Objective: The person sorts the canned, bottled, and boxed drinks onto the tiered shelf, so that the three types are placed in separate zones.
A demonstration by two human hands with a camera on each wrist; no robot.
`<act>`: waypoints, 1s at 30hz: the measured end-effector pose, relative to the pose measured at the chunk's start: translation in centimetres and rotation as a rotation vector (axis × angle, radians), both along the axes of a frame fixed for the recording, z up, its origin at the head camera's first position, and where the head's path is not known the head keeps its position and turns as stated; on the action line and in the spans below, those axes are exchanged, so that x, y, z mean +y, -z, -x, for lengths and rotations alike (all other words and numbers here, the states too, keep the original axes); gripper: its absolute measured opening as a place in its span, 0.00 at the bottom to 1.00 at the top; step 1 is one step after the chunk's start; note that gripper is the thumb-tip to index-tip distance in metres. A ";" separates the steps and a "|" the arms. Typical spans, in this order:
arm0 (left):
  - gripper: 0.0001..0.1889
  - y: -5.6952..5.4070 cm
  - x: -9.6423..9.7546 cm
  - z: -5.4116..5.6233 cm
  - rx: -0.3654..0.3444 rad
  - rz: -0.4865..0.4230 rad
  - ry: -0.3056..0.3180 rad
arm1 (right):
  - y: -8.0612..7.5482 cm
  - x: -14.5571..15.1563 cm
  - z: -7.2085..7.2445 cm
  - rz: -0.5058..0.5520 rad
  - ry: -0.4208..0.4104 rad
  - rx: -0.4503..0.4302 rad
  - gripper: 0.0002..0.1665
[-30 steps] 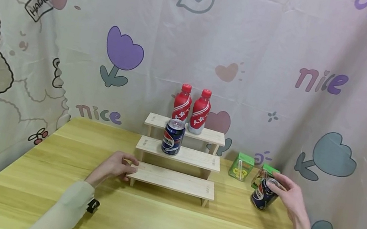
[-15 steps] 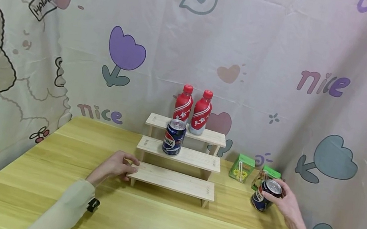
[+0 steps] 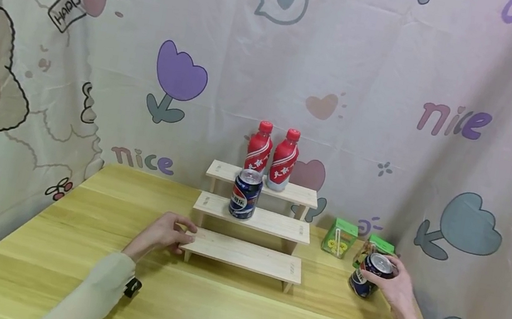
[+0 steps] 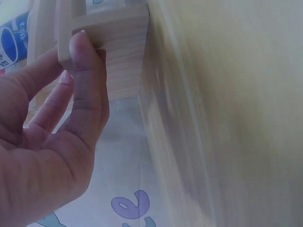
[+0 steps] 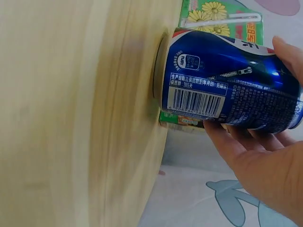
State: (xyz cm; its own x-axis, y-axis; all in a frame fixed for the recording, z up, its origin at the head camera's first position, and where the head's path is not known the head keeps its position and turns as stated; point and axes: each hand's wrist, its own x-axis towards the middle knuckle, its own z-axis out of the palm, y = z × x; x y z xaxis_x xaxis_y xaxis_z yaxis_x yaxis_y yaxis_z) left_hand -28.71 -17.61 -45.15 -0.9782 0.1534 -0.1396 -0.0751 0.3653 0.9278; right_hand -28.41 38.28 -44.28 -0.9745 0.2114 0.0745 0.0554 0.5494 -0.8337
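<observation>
My right hand (image 3: 394,287) grips a dark blue soda can (image 5: 227,80), thumb on one side and fingers on the other. The can stands on the table at the right, its base at the wood in the right wrist view. My left hand (image 3: 167,232) pinches the left end of the lowest step of a three-tier wooden display shelf (image 3: 245,253); the left wrist view shows fingertips (image 4: 81,45) on the board's corner. Another blue can (image 3: 245,194) stands on the middle step. Two red bottles (image 3: 283,161) stand on the top step, one partly hidden behind that can.
Right of the shelf stands a green drink carton (image 3: 340,238) with a straw on its side. A second green carton (image 3: 375,247) is partly hidden behind the held can. A patterned curtain (image 3: 231,65) hangs behind the wooden table (image 3: 209,315).
My right hand has lowered and closed its fingers further round the can, which stays in about the same place. The left hand keeps its place on the shelf. The head view has shifted slightly.
</observation>
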 end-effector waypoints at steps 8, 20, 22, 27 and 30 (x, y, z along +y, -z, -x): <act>0.12 0.2 0.0 -0.1 0.009 0.018 -0.020 | 0.2 -1.7 0.3 0.029 0.079 0.010 0.54; 0.13 0.3 0.2 -0.1 0.009 0.014 -0.011 | -0.9 -4.7 0.3 0.201 0.078 0.029 0.54; 0.13 0.3 0.2 0.0 0.019 0.006 -0.002 | -1.1 -5.3 0.3 0.235 0.086 0.043 0.54; 0.14 0.2 0.2 -0.2 0.022 -0.006 0.006 | -1.5 -6.3 0.5 0.271 0.085 0.062 0.55; 0.14 0.2 0.1 -0.2 0.019 -0.002 0.001 | -1.8 -6.9 0.4 0.275 0.072 0.071 0.54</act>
